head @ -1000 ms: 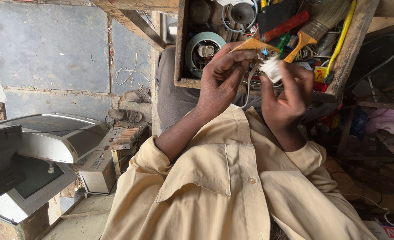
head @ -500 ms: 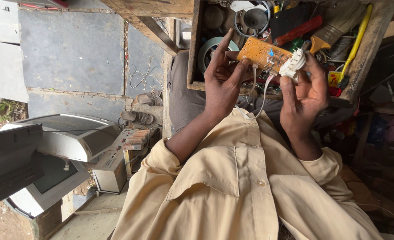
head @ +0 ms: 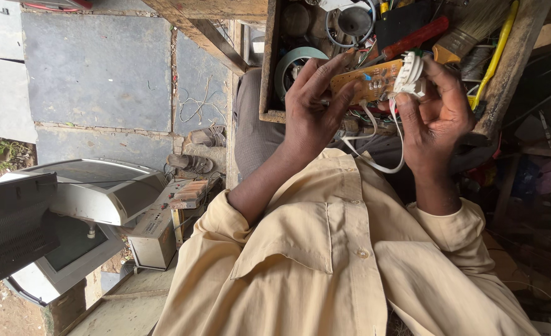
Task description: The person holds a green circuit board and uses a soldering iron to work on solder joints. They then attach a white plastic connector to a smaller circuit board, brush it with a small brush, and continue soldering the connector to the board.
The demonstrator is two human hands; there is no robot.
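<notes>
At the far left sit grey monitor casings (head: pixel 70 205) on the paved ground, well apart from the hands, and open air lies between the beige shirt (head: pixel 325 261) and the wooden tool tray (head: pixel 268 68), whose near edge runs just beyond the knuckles. The left hand (head: pixel 313 106) pinches the near end of the orange rectangular circuit board (head: pixel 369 79) in closed fingers, the board held above the tray with its long axis running left to right. The right hand (head: pixel 437 115) grips the white plastic connector (head: pixel 408 73) at the board's right end, white wires (head: pixel 375 155) looping down between the wrists.
</notes>
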